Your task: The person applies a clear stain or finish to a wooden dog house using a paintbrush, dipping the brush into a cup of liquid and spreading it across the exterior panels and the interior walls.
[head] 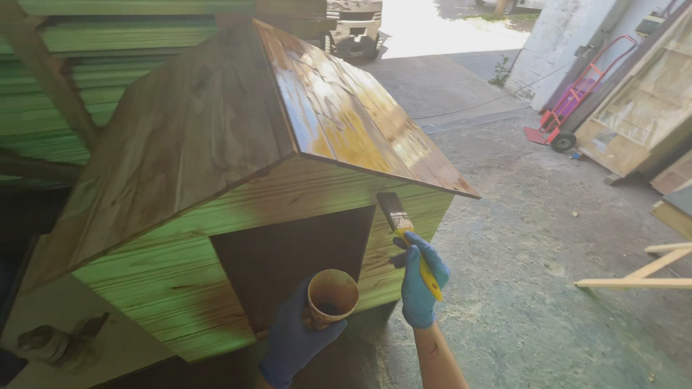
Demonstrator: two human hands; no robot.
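A small wooden house point(238, 216) with a glossy brown-stained roof and greenish plank walls fills the left and middle. My right hand point(422, 281), in a blue glove, grips a yellow-handled paintbrush point(404, 227) whose dark bristles touch the front wall just under the roof edge, right of the dark doorway. My left hand point(295, 338), also gloved in blue, holds a small brown-stained cup point(331, 295) below the doorway, its mouth tilted toward me.
Stacked green-tinted boards point(86, 65) stand behind the house at left. A red hand truck point(569, 101) leans by a wall at the upper right beside plywood sheets point(641, 108). Loose wooden battens point(641, 277) lie on the concrete floor at right. A vehicle front point(353, 29) shows at the top.
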